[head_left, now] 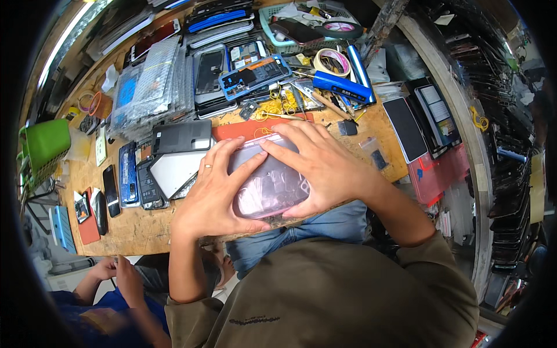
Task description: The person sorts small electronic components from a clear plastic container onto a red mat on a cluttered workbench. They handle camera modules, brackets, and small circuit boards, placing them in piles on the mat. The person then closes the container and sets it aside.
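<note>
Between my two hands is a see-through, pink-tinted phone case (270, 182) with rounded corners, held above the bench's front edge. My left hand (212, 180) wraps its left side, thumb at the near edge and fingers at the far edge; a ring shows on one finger. My right hand (325, 165) grips the right side the same way. Small round cutouts show near the case's right end. Whether anything lies inside the case I cannot tell. Just beyond it, a red-orange mat (232, 130) is partly covered by my fingers.
Opened phones and a grey back cover (181, 137) lie left of my hands. Beyond stand bubble-wrapped stacks (154, 87), a blue phone frame (255, 76), a blue handheld tool (342, 87) and tape rolls (332, 62). Right lies a dark phone (405, 129). Another person's hands (119, 272) are at lower left.
</note>
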`<action>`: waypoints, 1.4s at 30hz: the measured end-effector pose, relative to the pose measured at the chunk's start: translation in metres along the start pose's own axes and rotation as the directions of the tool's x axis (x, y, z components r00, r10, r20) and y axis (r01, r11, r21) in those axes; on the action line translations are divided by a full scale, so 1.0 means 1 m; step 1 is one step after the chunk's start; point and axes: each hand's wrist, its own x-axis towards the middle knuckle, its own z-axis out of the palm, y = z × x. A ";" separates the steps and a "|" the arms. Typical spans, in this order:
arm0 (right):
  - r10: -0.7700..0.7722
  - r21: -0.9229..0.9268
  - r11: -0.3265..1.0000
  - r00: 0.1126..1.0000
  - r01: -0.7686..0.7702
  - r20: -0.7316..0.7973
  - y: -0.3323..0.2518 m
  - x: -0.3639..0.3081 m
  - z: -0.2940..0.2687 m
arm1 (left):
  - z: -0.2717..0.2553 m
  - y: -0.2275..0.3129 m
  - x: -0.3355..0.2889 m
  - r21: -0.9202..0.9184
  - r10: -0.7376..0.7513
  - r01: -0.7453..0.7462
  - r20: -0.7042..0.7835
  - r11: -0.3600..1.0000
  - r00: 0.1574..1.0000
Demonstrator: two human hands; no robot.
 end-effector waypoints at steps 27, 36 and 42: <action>0.119 0.389 0.920 0.977 -0.041 -0.177 0.009 0.028 0.056 | 0.056 -0.002 0.001 -0.210 -0.379 0.329 -0.280 0.921 0.882; 0.531 0.731 0.669 0.776 -0.136 -0.341 -0.019 -0.022 0.082 | 0.107 0.024 -0.033 -0.611 -0.604 0.187 -0.600 0.769 0.524; 0.346 0.472 0.878 0.584 0.073 -0.734 -0.107 -0.072 0.050 | 0.088 0.038 -0.046 -0.992 -0.943 -0.104 0.034 -0.072 0.330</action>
